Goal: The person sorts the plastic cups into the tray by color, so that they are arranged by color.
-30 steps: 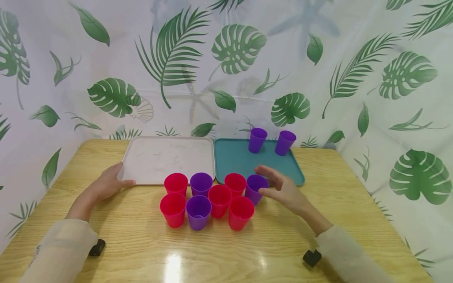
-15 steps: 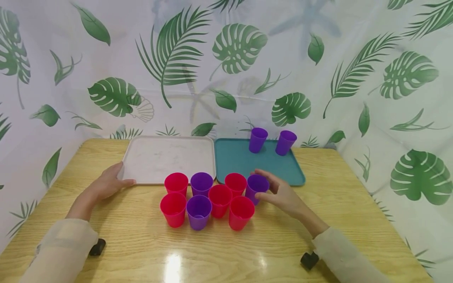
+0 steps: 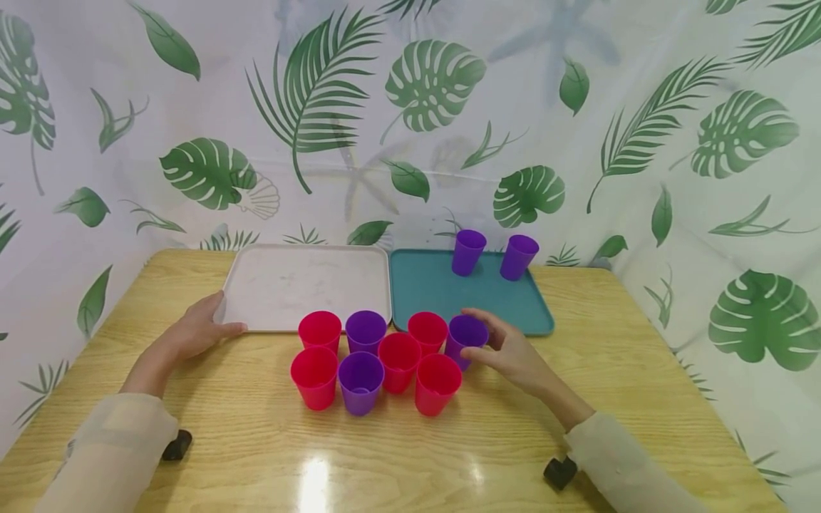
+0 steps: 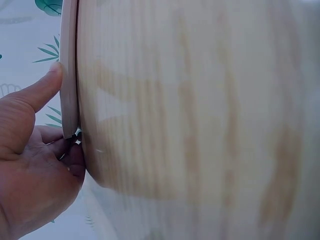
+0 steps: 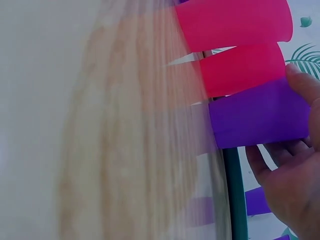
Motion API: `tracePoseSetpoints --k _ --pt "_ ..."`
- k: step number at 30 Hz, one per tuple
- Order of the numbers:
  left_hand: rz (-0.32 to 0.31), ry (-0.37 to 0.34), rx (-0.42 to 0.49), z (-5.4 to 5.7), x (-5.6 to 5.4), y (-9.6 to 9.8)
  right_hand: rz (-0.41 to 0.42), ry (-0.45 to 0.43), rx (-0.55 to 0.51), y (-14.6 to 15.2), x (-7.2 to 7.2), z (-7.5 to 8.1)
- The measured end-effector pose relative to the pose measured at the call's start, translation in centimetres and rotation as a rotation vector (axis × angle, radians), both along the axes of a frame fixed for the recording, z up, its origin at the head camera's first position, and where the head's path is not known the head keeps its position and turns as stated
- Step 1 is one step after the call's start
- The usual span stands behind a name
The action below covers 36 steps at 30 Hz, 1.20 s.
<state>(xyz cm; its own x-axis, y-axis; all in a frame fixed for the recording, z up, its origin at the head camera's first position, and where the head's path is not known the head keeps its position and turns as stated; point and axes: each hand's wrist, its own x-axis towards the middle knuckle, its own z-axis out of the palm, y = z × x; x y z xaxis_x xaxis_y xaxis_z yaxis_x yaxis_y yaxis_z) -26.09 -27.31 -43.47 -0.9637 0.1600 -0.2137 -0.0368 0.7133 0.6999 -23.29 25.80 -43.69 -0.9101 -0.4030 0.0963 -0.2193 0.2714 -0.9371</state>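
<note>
My right hand point(image 3: 513, 358) holds a purple cup point(image 3: 463, 340) at the right end of a cluster of red and purple cups. Its thumb lies on the near side and the fingers reach round the far side. In the right wrist view this purple cup point(image 5: 260, 117) stands on the table beside a red cup point(image 5: 245, 70). At the left, my left hand point(image 3: 192, 333) grips the front left corner of a white tray point(image 3: 308, 288). The left wrist view shows the thumb against the tray edge point(image 4: 69, 75) and the fingers curled at the corner.
Right of the white tray lies a teal tray point(image 3: 426, 288), with two purple cups point(image 3: 468, 253) upright at its back. Red cups point(image 3: 314, 379) and purple cups point(image 3: 360, 385) crowd the wooden table point(image 3: 385, 463) before the trays. A leaf-patterned cloth point(image 3: 359, 85) hangs behind.
My right hand has moved slightly left and closed in around the purple cup. The left hand and the cups have stayed in place.
</note>
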Motion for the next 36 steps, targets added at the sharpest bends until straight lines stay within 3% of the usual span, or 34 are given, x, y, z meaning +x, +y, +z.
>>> tracePoseSetpoints --k 20,36 --pt "-0.015 0.022 -0.012 -0.2 -0.1 0.0 -0.062 0.037 0.023 2.2 2.3 1.2" --pt "-0.011 0.009 -0.007 -0.4 -0.2 0.0 -0.032 0.048 0.057 2.4 3.5 2.9"
